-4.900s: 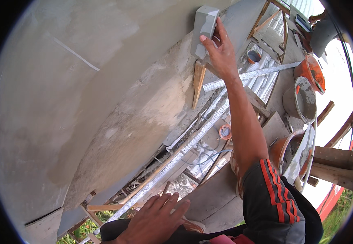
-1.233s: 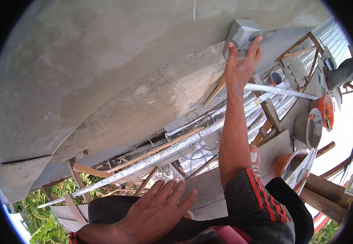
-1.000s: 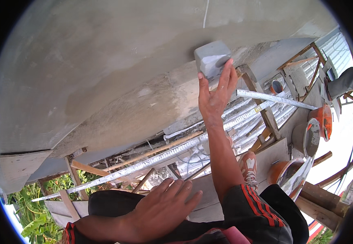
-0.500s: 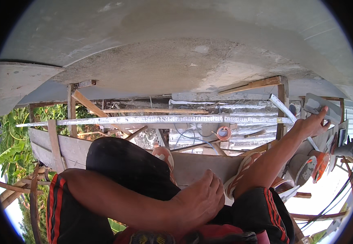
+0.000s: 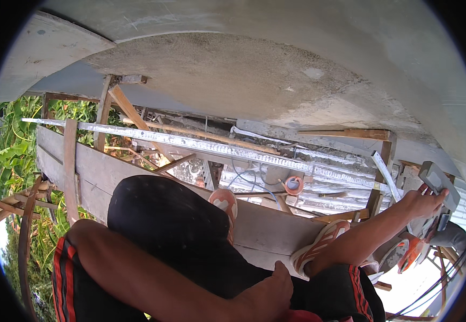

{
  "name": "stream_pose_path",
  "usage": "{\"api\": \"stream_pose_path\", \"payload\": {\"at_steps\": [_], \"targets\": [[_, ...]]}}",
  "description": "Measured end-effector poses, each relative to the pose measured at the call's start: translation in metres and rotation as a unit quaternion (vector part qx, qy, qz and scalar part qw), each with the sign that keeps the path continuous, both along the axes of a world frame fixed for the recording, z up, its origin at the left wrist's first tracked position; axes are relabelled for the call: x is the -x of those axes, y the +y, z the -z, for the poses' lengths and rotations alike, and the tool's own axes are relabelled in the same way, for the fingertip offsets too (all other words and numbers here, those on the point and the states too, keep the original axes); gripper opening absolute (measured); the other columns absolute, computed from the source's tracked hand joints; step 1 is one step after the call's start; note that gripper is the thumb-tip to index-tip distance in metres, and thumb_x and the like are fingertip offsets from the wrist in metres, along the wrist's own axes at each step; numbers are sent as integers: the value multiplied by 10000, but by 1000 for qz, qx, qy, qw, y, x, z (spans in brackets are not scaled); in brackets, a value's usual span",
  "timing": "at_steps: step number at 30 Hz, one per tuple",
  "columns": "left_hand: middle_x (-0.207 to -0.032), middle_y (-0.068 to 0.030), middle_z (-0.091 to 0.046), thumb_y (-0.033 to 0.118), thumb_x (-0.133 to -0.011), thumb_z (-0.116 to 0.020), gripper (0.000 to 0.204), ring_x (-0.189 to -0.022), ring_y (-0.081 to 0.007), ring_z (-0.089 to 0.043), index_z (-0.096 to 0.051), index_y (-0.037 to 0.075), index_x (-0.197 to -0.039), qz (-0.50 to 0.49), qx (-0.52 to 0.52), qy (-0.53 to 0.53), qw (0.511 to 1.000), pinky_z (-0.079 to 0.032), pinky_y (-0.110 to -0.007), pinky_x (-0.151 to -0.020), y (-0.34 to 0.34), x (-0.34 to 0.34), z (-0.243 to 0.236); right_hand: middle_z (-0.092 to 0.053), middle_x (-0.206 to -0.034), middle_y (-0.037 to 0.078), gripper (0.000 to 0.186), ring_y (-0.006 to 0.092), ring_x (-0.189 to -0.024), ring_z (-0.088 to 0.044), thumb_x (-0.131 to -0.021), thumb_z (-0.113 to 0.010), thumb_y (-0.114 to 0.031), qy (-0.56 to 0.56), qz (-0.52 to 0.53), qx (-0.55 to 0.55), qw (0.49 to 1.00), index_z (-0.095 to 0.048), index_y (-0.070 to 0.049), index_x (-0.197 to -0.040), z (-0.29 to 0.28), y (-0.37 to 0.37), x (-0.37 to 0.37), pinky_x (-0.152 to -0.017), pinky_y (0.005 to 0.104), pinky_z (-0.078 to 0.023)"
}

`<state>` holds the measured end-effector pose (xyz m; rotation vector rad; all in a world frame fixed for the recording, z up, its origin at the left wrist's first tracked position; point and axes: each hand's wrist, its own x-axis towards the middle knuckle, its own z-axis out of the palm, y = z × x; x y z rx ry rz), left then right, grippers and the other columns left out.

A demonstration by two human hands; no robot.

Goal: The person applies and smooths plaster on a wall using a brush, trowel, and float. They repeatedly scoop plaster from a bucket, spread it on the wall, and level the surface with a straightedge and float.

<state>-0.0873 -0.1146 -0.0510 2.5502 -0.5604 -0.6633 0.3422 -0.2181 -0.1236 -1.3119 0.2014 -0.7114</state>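
Note:
Out at the far right, my right hand is closed on a grey rectangular float, gripping its lower side. The float is tilted and stands off from the wall. My left forearm crosses my lap, and my left hand rests near the lower middle, by my right thigh. Its back is toward me; the fingers are mostly hidden, and nothing can be seen in it. A long metal straightedge slants across the scaffold in front of my feet.
A partly rough cement wall curves overhead. My shoes stand on a plank platform. Wooden posts and braces frame it. Below lies an orange ring-shaped object. Buckets and an orange item sit under my right arm.
The view has tilted, so the straightedge now slopes down to the right. My right hand and the float appear farther right and lower. My left hand has dropped lower toward my lap.

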Motion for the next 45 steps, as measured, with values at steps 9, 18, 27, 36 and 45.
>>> {"api": "stream_pose_path", "payload": {"at_steps": [9,18,27,36,45], "targets": [[-1186,-190,-787,266,-1004,-591,349,-1174,-347,-710,-835,54,-1137,-76,19,-6,997,-448,-517,-1137,15,5,-23,-702,-1146,218,402,390,-1017,-728,-980,-800,-246,-116,1,-111,987,-687,48,-1230,-54,8,-13,-759,508,-630],[-1171,-128,-760,306,-955,-645,385,-1193,-293,-677,-745,36,-1211,-184,121,44,974,-466,-427,-1058,82,54,-50,-650,-1141,208,322,409,-1064,-682,-978,-722,-153,-215,-19,-129,968,-648,40,-1225,-88,77,38,-896,592,-618],[-1114,-117,-789,303,-961,-633,339,-1133,-296,-701,-768,56,-1150,-326,93,-60,939,-468,-443,-1081,71,88,-35,-670,-1287,132,330,354,-1232,-656,-988,-725,-175,-249,-150,-103,951,-663,15,-1251,-106,119,82,-1075,523,-537],[-998,-115,-802,328,-957,-643,300,-1039,-301,-731,-780,74,-1040,-294,118,-56,947,-486,-487,-1055,111,92,-5,-659,-1439,130,451,300,-1343,-636,-1032,-711,-277,-201,-226,6,953,-627,-14,-1389,-89,83,74,-1189,455,-466],[-959,-118,-795,335,-954,-647,291,-1001,-300,-738,-776,79,-1009,-295,170,5,940,-498,-491,-1028,199,118,10,-653,-1461,167,494,335,-1362,-627,-1050,-699,-304,-157,-234,13,959,-606,10,-1420,-69,92,81,-1198,497,-462]]}}
